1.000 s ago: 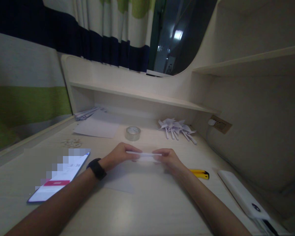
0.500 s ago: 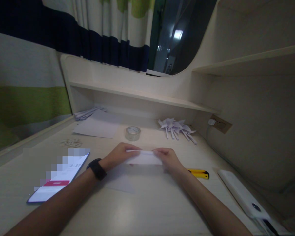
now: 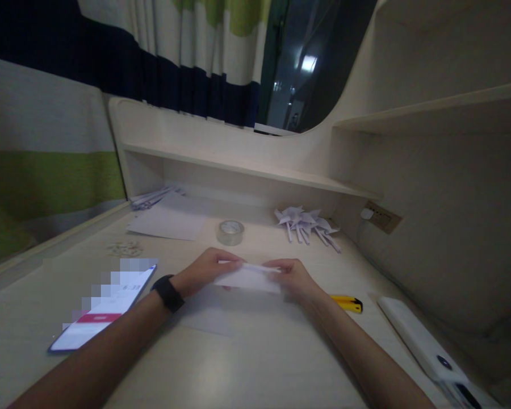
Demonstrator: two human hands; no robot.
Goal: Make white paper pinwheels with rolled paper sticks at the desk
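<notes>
Near the desk's left edge a lit phone (image 3: 104, 307) is lying flat. At the desk's middle, the left hand (image 3: 204, 271) is pinching one end of a folded white paper (image 3: 249, 277), the right hand (image 3: 293, 277) is pinching the other. A yellow utility knife (image 3: 346, 303) is lying toward the right edge.
</notes>
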